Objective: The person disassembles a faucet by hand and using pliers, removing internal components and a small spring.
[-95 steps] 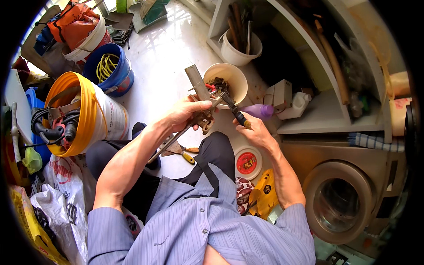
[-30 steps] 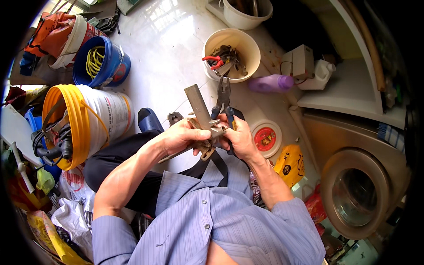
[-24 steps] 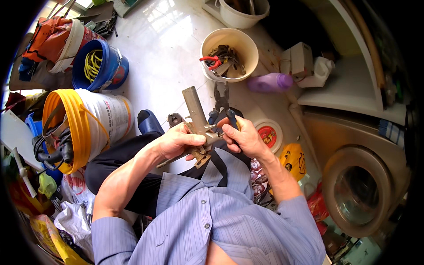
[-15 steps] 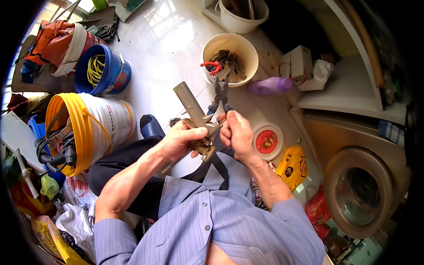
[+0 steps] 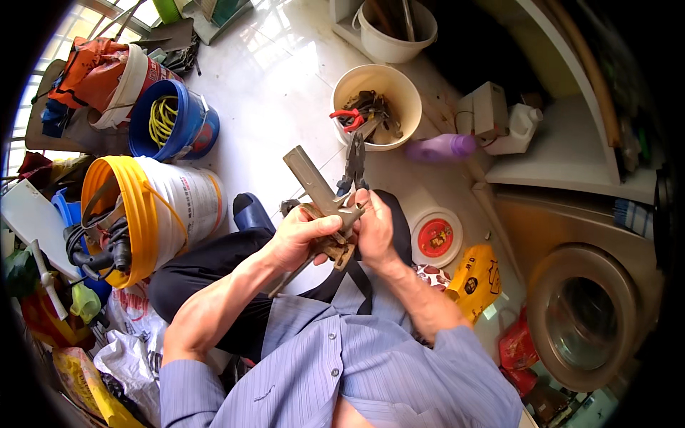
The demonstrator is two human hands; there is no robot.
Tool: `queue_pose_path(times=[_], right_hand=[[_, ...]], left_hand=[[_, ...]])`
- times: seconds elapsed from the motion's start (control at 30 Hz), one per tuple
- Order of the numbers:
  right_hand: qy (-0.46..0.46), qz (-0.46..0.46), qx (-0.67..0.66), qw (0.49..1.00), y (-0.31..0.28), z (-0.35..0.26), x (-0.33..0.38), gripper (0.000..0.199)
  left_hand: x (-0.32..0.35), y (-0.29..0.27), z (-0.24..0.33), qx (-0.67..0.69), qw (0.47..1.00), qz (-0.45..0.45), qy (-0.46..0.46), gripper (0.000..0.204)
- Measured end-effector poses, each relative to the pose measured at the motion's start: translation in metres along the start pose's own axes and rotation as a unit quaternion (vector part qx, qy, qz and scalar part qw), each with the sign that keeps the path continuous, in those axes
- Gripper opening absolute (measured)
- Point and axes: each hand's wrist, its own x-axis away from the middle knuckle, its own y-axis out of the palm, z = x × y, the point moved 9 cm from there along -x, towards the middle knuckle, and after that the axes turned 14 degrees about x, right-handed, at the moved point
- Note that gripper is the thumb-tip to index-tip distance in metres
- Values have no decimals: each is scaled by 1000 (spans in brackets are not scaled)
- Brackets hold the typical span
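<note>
My left hand (image 5: 303, 232) is closed around a worn metal tool with a long grey channel-shaped body (image 5: 309, 173); its exact kind is unclear. A brownish bracket-like part (image 5: 335, 251) shows below my fingers. Close against it, my right hand (image 5: 376, 228) is closed on a pair of pliers (image 5: 354, 158) with dark jaws and blue handles. The jaws point away from me, toward the cream bucket (image 5: 409, 135). Most of the handles are hidden by my right fingers and the metal tool. Both hands are above my lap.
Red-handled tools (image 5: 349, 118) lie in the cream bucket ahead. To the left stand a yellow-rimmed bucket (image 5: 135, 246) holding a corded power tool and a blue bucket (image 5: 187, 118) with yellow cord. At right are a purple bottle (image 5: 442, 148), a round lid (image 5: 436, 237) and a washing machine (image 5: 581, 314).
My right hand has drawn in against the metal tool, and its fingers have shifted on the pliers. The plier handles look closer together. The whole view has shifted slightly.
</note>
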Motion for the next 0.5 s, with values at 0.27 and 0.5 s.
queue_pose_path(times=[0.27, 0.5], right_hand=[[9, -40, -21, 999, -7, -1, -8, 32], [49, -174, 53, 982, -21, -21, -3, 38]], left_hand=[[-9, -29, -10, -5, 1000, 7, 0, 42], [5, -11, 1, -10, 1000, -11, -5, 43]])
